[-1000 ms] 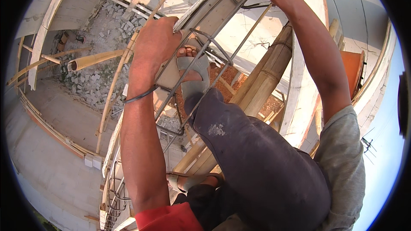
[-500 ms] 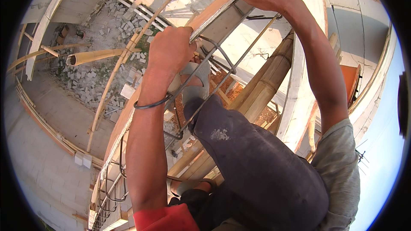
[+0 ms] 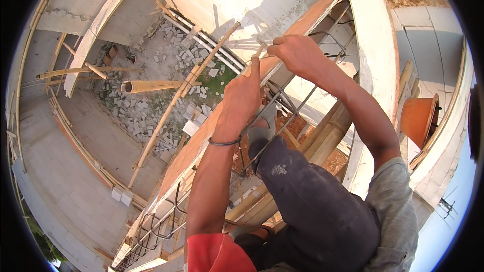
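Observation:
A long wooden formwork board [image 3: 191, 158] runs diagonally from lower left to upper right. My left hand [image 3: 241, 102] is closed over its top edge, index finger stretched forward and the other fingertips mostly hidden. Just ahead of it, my right hand [image 3: 297, 56] is closed in a pinch above the same edge. A small pale piece shows by its fingertips, too small to name. Beside the board lies a rebar cage [image 3: 301, 105] of long bars and bent stirrups, passing under my forearms. My raised knee [image 3: 302, 181] is close to the cage.
Thick bamboo poles [image 3: 322, 136] lie beneath the cage. A second pale board [image 3: 375, 50] stands to the right, with an orange bucket [image 3: 417, 121] beyond it. Far below on the left are broken blocks [image 3: 136, 116], a bamboo prop [image 3: 166, 116] and white pipes [image 3: 212, 48].
My view has shifted, so the scene sits further right. My right hand has come back along the board, close to my left hand. My left index finger now stretches forward.

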A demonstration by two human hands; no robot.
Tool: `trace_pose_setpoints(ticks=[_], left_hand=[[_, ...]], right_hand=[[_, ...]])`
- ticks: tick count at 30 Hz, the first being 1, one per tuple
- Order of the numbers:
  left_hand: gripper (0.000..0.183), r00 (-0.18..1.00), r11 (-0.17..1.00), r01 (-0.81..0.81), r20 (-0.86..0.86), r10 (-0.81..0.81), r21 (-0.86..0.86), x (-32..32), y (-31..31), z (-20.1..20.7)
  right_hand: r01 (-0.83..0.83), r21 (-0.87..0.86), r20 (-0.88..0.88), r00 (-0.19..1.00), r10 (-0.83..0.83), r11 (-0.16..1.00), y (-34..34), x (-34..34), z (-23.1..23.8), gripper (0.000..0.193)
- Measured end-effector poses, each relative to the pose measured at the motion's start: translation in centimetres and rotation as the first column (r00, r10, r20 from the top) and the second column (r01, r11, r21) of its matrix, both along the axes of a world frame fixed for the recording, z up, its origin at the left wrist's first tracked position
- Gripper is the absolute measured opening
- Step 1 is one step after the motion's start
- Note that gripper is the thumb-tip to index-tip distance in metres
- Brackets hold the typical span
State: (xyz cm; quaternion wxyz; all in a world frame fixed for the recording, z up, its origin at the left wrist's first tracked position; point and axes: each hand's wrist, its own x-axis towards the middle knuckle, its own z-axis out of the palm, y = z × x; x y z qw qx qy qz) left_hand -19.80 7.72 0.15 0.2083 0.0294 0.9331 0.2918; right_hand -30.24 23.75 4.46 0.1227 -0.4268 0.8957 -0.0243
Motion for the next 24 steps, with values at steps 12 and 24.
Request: trace_pose_setpoints(ticks=[12, 24], left_hand=[[0.059, 0.996, 0.999, 0.037, -0.076, -0.037, -0.002, 0.1, -0.1, -0.7], [0.079, 0.997, 0.996, 0.057, -0.056, -0.061, -0.068, -0.1, 0.0, -0.6]], right_hand=[[0.217, -0.418, -0.31, 0.879, -0.363, 0.882, 5.9, 1.8, 1.3, 0.02], [0.612, -0.617, 0.039, 0.652, -0.757, 0.495, 15.3, 1.6, -4.0, 0.012]])
